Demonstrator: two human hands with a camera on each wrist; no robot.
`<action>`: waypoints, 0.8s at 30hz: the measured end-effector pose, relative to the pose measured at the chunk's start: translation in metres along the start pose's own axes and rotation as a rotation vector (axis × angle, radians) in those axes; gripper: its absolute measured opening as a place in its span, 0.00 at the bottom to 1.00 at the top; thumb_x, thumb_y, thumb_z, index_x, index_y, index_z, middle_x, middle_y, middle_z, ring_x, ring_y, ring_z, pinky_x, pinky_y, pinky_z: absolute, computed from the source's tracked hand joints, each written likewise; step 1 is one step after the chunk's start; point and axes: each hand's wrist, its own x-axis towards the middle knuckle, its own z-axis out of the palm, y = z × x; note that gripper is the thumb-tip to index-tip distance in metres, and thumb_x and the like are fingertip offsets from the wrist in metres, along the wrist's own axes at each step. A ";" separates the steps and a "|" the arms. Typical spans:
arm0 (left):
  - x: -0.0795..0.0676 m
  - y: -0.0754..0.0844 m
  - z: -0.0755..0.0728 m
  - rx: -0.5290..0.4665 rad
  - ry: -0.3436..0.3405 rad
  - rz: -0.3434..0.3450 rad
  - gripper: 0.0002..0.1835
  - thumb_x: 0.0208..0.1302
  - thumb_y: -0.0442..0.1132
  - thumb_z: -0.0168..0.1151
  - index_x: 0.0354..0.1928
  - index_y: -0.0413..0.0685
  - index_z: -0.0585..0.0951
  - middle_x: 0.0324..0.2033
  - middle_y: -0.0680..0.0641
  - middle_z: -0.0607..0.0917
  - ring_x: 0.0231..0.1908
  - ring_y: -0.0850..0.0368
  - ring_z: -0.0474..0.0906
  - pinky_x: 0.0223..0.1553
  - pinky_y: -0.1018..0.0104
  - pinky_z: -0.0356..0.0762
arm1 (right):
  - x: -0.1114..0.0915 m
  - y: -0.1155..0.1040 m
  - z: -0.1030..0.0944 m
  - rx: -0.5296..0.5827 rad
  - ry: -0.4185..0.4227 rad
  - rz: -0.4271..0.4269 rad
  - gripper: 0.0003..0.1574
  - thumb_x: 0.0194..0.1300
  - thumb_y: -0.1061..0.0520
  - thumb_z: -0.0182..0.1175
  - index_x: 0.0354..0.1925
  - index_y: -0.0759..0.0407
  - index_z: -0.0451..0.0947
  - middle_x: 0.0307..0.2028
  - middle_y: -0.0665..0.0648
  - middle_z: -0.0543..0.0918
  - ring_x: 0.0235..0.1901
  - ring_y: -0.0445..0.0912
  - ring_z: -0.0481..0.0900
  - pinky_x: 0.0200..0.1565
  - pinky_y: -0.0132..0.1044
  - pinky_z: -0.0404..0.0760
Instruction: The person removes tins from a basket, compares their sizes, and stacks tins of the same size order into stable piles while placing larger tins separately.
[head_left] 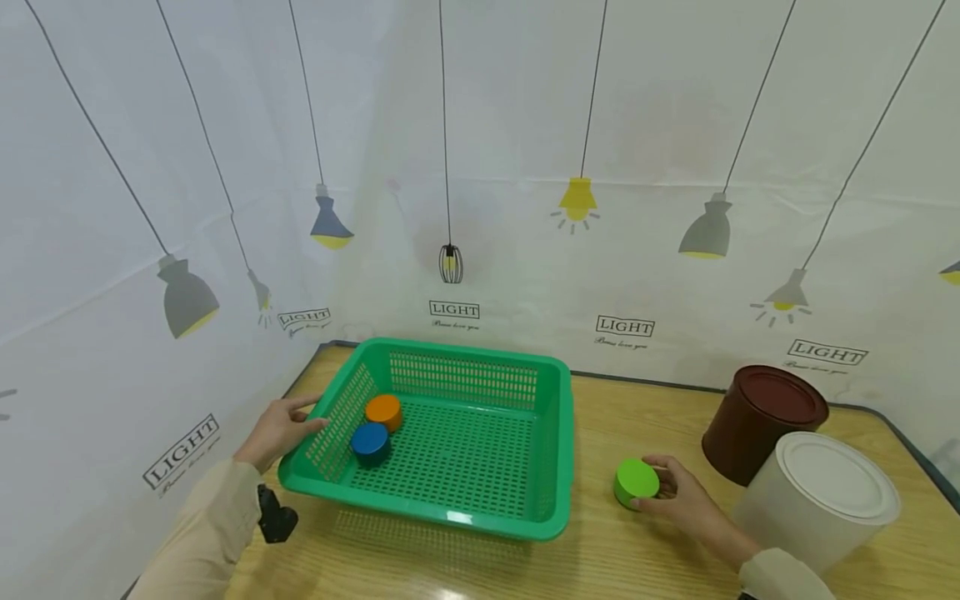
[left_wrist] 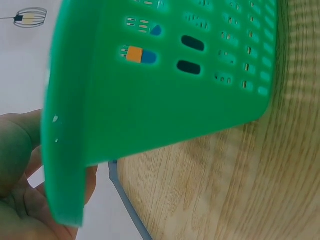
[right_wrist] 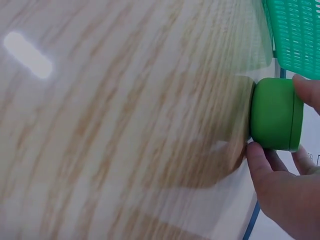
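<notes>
At the left is a green plastic basket (head_left: 450,515) with slotted walls. My left hand (head_left: 279,432) grips its left rim, thumb over the edge; the left wrist view has fingers (left_wrist: 90,185) showing behind and below the rim. Inside the basket, near its left wall, a blue round container (head_left: 371,444) and an orange round container (head_left: 384,412) sit side by side. To the right of the basket, my right hand (head_left: 686,504) holds a light green round container (head_left: 637,483) between thumb and fingers. In the right wrist view that container (right_wrist: 274,114) is right at the wood-grain tabletop.
A dark brown lidded can (head_left: 765,425) and a white lidded can (head_left: 817,500) stand at the right, close behind my right hand and forearm. The wooden table (head_left: 622,417) ends at a white curtain (head_left: 517,250) printed with hanging lamps.
</notes>
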 end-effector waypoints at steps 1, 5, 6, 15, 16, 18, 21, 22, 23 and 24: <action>0.000 0.000 0.000 -0.003 0.000 -0.001 0.30 0.60 0.39 0.57 0.63 0.36 0.61 0.51 0.25 0.68 0.43 0.39 0.74 0.36 0.56 0.77 | 0.000 0.000 0.000 -0.002 -0.001 0.000 0.46 0.48 0.59 0.67 0.59 0.70 0.55 0.54 0.76 0.64 0.51 0.62 0.68 0.49 0.48 0.71; 0.000 0.000 0.000 -0.010 -0.002 -0.003 0.31 0.60 0.39 0.57 0.63 0.36 0.61 0.51 0.24 0.68 0.43 0.39 0.74 0.36 0.56 0.77 | 0.000 -0.001 -0.003 -0.017 -0.026 -0.005 0.48 0.48 0.57 0.67 0.61 0.70 0.53 0.55 0.77 0.62 0.53 0.63 0.65 0.50 0.49 0.70; 0.000 -0.001 0.000 -0.011 -0.001 -0.003 0.31 0.60 0.39 0.57 0.63 0.36 0.61 0.51 0.24 0.68 0.43 0.40 0.74 0.36 0.56 0.77 | 0.000 -0.002 -0.004 -0.023 -0.034 -0.010 0.49 0.49 0.56 0.67 0.61 0.70 0.52 0.56 0.77 0.61 0.53 0.64 0.65 0.50 0.50 0.69; -0.002 0.000 -0.001 0.000 -0.003 0.016 0.31 0.61 0.40 0.56 0.63 0.36 0.60 0.52 0.24 0.67 0.44 0.38 0.73 0.36 0.56 0.77 | -0.002 -0.025 -0.022 -0.084 -0.038 -0.106 0.48 0.55 0.54 0.62 0.63 0.69 0.47 0.60 0.75 0.52 0.59 0.69 0.50 0.55 0.60 0.58; -0.002 0.000 -0.001 0.004 -0.003 0.017 0.31 0.61 0.40 0.56 0.63 0.36 0.60 0.52 0.23 0.66 0.45 0.37 0.72 0.36 0.55 0.77 | -0.002 -0.029 -0.024 -0.094 -0.029 -0.127 0.47 0.55 0.55 0.62 0.63 0.70 0.47 0.60 0.74 0.52 0.59 0.69 0.50 0.54 0.60 0.58; -0.002 -0.001 -0.001 0.002 -0.006 0.017 0.31 0.61 0.40 0.56 0.63 0.36 0.60 0.52 0.23 0.66 0.46 0.36 0.71 0.37 0.55 0.77 | -0.002 -0.037 -0.028 -0.107 -0.017 -0.161 0.47 0.56 0.54 0.62 0.63 0.70 0.48 0.60 0.74 0.53 0.58 0.69 0.51 0.54 0.60 0.58; -0.001 -0.001 -0.001 -0.002 -0.010 0.014 0.31 0.61 0.40 0.56 0.63 0.36 0.60 0.52 0.23 0.65 0.47 0.35 0.70 0.38 0.54 0.76 | -0.001 -0.052 -0.031 -0.099 -0.017 -0.193 0.47 0.56 0.53 0.61 0.63 0.70 0.48 0.61 0.74 0.53 0.59 0.68 0.51 0.55 0.59 0.58; -0.001 -0.001 -0.001 -0.003 -0.011 0.014 0.31 0.61 0.40 0.56 0.63 0.36 0.60 0.52 0.23 0.65 0.47 0.35 0.70 0.38 0.54 0.77 | 0.000 -0.057 -0.031 -0.094 -0.022 -0.201 0.48 0.56 0.52 0.61 0.64 0.70 0.47 0.61 0.73 0.52 0.59 0.67 0.51 0.55 0.58 0.58; -0.001 -0.002 -0.001 -0.005 -0.012 0.012 0.31 0.61 0.40 0.56 0.63 0.36 0.60 0.52 0.23 0.65 0.47 0.35 0.70 0.37 0.55 0.77 | 0.000 -0.062 -0.031 -0.087 -0.027 -0.208 0.48 0.56 0.52 0.61 0.64 0.70 0.47 0.61 0.73 0.52 0.60 0.67 0.50 0.55 0.58 0.58; -0.001 -0.002 -0.001 -0.005 -0.013 0.010 0.31 0.61 0.40 0.56 0.63 0.36 0.60 0.52 0.23 0.65 0.46 0.36 0.71 0.37 0.55 0.77 | 0.001 -0.067 -0.030 -0.084 -0.030 -0.219 0.48 0.56 0.51 0.61 0.64 0.69 0.47 0.62 0.72 0.52 0.60 0.66 0.51 0.56 0.57 0.58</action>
